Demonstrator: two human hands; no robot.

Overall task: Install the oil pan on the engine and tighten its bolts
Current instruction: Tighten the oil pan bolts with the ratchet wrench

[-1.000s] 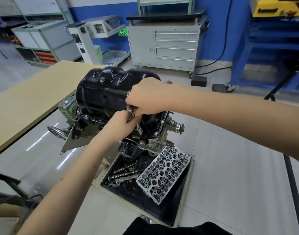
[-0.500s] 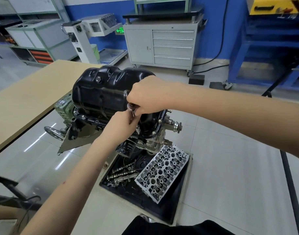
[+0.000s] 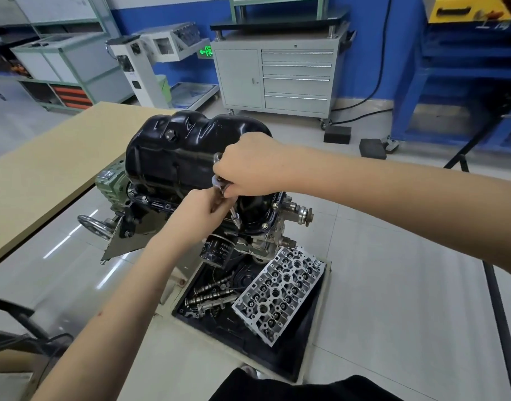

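Observation:
A glossy black oil pan [image 3: 179, 151] sits upside up on the engine [image 3: 265, 241], which is held on a stand. My right hand [image 3: 251, 166] is closed over the head of a metal ratchet wrench [image 3: 219, 183] at the pan's near right side. My left hand [image 3: 202, 209] pinches the wrench's extension shaft just below. The socket end [image 3: 236, 219] stands on the pan flange. Flange bolts [image 3: 265, 226] show along the near right rim. The bolt under the socket is hidden.
A black floor tray [image 3: 300, 342] below the engine holds a cylinder head [image 3: 280, 293] and camshafts [image 3: 210, 293]. A wooden table [image 3: 46, 169] stands at left. A stand handwheel [image 3: 95, 227] sticks out left. A grey tool cabinet [image 3: 277, 79] stands behind.
Both hands stay on the wrench at the same flange spot. The right hand has turned slightly on the ratchet head; the camera shifted a little.

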